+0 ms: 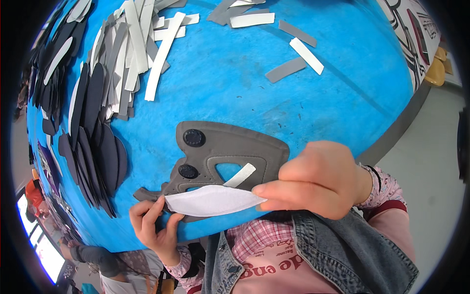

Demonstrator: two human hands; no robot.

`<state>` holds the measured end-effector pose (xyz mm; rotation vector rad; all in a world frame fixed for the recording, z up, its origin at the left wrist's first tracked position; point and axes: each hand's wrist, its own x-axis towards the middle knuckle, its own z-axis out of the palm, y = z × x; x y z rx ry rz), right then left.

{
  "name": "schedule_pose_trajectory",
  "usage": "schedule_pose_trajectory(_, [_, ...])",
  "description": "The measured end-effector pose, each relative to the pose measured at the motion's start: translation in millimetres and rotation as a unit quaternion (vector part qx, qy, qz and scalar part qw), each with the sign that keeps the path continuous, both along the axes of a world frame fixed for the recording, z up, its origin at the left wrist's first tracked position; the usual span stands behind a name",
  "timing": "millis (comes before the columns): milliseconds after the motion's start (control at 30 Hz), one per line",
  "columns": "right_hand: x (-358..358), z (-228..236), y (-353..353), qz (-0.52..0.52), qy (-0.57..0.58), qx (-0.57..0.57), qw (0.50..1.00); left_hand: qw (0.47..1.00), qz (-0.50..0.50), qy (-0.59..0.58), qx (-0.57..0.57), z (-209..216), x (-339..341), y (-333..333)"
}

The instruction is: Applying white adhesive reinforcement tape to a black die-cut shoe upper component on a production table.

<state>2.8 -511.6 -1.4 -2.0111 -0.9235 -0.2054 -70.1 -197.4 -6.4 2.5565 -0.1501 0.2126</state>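
Observation:
A white leaf-shaped fabric piece [213,202] is stretched between my two hands, lying over the near edge of a grey panel. My left hand [155,228] pinches its left end between thumb and fingers. At its pointed right tip, my right hand [318,181] pinches it between thumb and forefinger. The grey stitched panel [240,139] rests on the blue table, with two black round patches on its left side and cut-out openings, one partly covered by the white piece. A short white strip [241,175] lies across the larger opening.
Stacks of dark leaf-shaped pieces [93,157] stand on the left of the blue table [338,112]. Behind them is a heap of white and grey strips [132,49]. Several loose strips [289,68] lie at the back. A person's bent arm [95,257] shows at the lower left.

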Motion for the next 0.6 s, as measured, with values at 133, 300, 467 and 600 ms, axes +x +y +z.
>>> schedule_pose_trajectory(133, [-3.4, 0.5, 3.5, -0.005, -0.022, 0.008, 1.0, 1.0, -0.002, 0.004, -0.004, 0.7, -0.3, 0.4])
schedule_pose_trajectory(300, [-8.4, -0.9, 5.0, -0.007, -0.036, 0.021, 0.999, 1.0, 0.01, 0.006, -0.006, 0.5, -1.2, -0.8])
schedule_pose_trajectory(467, [-9.2, -1.9, 9.9, -0.021, -0.048, 0.032, 0.998, 1.0, 0.006, 0.002, -0.004, -0.9, -0.9, -0.1])
schedule_pose_trajectory(600, [-4.5, 0.4, 3.7, -0.024, -0.052, -0.024, 0.998, 1.0, 0.006, 0.012, 0.017, -0.8, -2.0, 1.8])
